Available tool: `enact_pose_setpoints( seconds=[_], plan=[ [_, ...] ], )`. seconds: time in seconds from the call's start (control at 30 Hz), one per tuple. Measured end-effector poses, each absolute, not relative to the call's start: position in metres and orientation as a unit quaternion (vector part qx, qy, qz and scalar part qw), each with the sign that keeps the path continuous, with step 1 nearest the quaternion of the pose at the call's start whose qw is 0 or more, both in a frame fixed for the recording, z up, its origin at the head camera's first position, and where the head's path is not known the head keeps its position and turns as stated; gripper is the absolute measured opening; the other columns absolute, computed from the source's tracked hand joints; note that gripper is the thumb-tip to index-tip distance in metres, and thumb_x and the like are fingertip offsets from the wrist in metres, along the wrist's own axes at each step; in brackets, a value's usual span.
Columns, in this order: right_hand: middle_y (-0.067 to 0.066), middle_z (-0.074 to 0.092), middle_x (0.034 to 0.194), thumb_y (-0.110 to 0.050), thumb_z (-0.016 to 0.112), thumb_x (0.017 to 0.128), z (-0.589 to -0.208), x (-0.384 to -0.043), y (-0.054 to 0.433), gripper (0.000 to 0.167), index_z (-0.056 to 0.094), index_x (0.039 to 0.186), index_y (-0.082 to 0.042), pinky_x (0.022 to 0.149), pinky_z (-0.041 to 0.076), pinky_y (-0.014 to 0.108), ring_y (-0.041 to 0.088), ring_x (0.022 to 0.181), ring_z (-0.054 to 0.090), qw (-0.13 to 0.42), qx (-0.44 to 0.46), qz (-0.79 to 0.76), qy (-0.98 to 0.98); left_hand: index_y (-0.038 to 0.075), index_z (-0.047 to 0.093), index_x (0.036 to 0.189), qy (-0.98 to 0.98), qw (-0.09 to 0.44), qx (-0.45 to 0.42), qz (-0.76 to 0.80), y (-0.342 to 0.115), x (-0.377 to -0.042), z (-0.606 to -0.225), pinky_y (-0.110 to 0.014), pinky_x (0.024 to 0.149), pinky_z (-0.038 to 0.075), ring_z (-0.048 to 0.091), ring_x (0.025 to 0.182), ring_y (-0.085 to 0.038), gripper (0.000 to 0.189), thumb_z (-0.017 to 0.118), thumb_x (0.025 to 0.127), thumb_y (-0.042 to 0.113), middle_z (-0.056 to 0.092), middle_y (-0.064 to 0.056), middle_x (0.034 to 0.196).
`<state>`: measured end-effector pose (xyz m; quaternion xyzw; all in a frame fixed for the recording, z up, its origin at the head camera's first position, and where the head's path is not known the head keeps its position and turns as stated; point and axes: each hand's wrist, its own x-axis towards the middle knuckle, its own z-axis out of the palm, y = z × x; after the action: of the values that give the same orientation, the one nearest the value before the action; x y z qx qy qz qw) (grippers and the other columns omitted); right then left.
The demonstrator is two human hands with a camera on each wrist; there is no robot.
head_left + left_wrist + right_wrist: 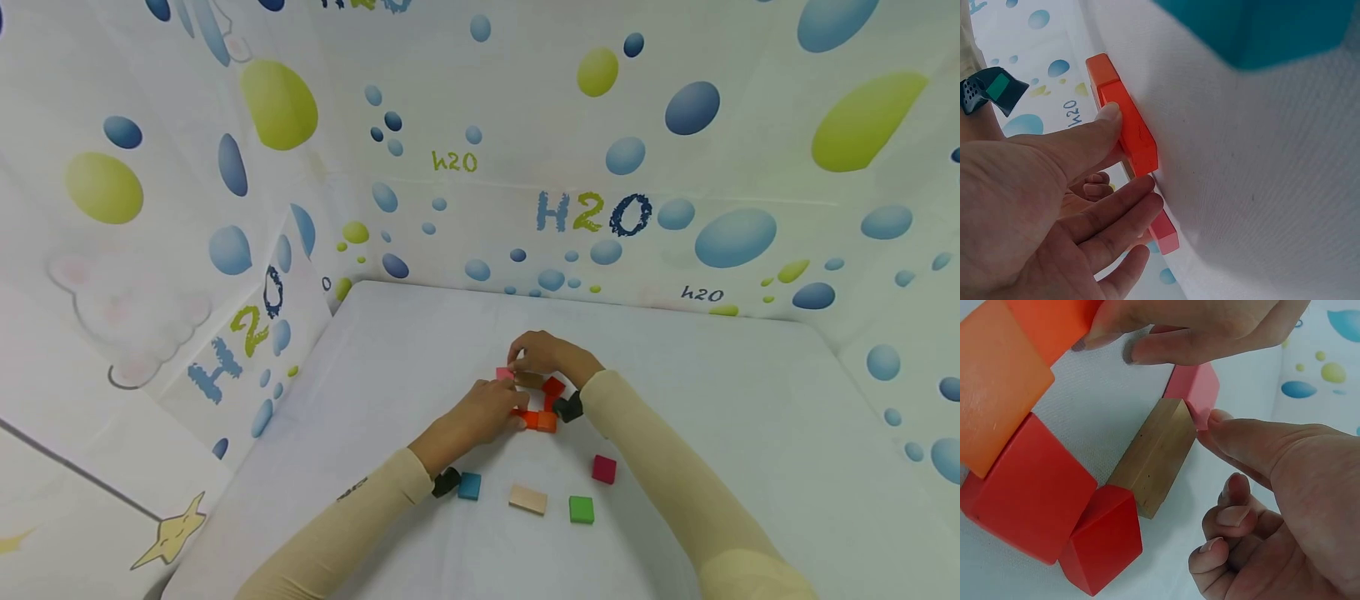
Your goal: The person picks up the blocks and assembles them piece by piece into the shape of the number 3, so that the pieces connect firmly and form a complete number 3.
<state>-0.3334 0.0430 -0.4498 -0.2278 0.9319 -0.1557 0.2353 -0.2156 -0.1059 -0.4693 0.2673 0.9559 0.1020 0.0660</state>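
My left hand (487,410) pinches a red-orange block (1129,128), thumb on its outer side and forefinger at its end. Beside that block is an orange block (997,381). My right hand (542,353) has thumb and forefinger at the near corner of a pink block (1194,390), its other fingers curled. A wooden block (1157,456) lies end-on against the pink one. Two red blocks, a larger one (1032,487) and a smaller one (1104,540), continue the curved row between the wooden and orange blocks. Left fingertips reach toward the pink block.
Nearer on the white table (750,433) lie a blue block (469,486), a pale wooden block (528,499), a green block (581,509) and a dark red block (603,468). Patterned sheets (480,225) hang behind and to the left.
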Motion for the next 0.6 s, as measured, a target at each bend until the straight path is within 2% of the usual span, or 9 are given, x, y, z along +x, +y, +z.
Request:
enact_pose_setpoints(
  seconds=[0.3,0.6],
  plan=[
    [0.008,0.068,0.132,-0.029,0.067,0.105,-0.447,-0.334,0.049,0.019,0.074,0.119,-0.02,0.107,0.053,0.047,0.028,0.123,0.057,0.221,-0.216,-0.145,0.94,0.02,0.072,0.112,0.956,0.07,0.267,0.102,-0.106,-0.215,-0.469,-0.051,0.106,0.05,0.06,0.114,-0.02,0.02,0.077,0.098,0.034,0.068,-0.003,0.114],
    [0.009,0.068,0.122,-0.029,0.067,0.105,-0.437,-0.325,0.074,0.025,0.07,0.125,-0.015,0.098,0.057,0.04,0.026,0.109,0.06,0.197,-0.221,-0.162,0.941,0.022,0.071,0.112,0.958,0.075,0.261,0.09,-0.103,-0.219,-0.473,-0.049,0.106,0.049,0.06,0.114,-0.02,0.02,0.076,0.098,0.036,0.068,-0.002,0.117]
  ],
)
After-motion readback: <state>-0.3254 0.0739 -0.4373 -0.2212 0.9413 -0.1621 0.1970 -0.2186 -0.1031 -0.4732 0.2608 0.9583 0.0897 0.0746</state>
